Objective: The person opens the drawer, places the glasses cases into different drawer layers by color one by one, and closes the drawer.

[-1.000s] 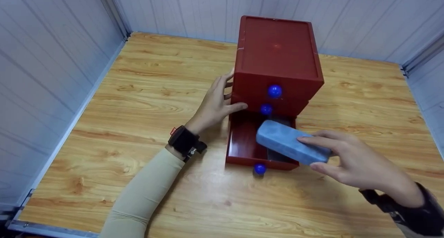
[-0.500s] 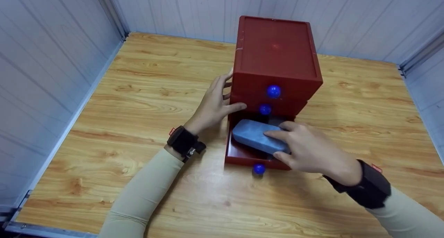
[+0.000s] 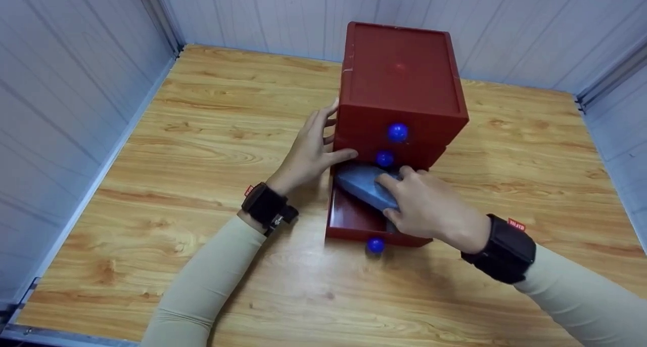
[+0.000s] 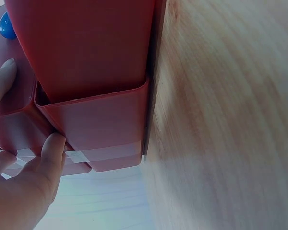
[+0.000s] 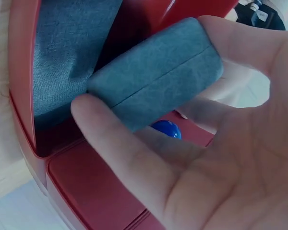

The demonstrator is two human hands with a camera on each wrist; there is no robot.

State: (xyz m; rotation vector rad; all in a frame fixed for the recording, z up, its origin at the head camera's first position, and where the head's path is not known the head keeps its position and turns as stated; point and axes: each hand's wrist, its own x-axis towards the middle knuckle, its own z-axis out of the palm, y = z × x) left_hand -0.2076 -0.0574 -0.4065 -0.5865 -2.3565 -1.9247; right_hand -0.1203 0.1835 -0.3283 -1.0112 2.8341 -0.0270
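A red drawer cabinet [image 3: 402, 71] with blue ball knobs stands on the table, its bottom drawer [image 3: 351, 232] pulled out. My left hand [image 3: 311, 152] holds the cabinet's left front corner, thumb on the front and fingers along the side. Over the drawer, my right hand [image 3: 434, 205] grips a blue glasses case [image 3: 361, 182] by its near right end. The case is tilted, its far left end under the upper drawers' front. In the right wrist view the seam on the case's end shows between thumb and fingers. A dark blue cloth-textured item [image 5: 69, 57] lies along one side of the drawer.
The wood-grain table [image 3: 212, 134] is enclosed by pale panel walls [image 3: 252, 18] at the back and sides. The middle drawer's knob [image 3: 384, 158] sits just above the case. The open drawer's knob [image 3: 375, 245] sticks out toward the near side.
My right hand has carried the glasses case leftward from the drawer's right side, then farther back into the drawer, under the upper drawers. My left hand has stayed on the cabinet.
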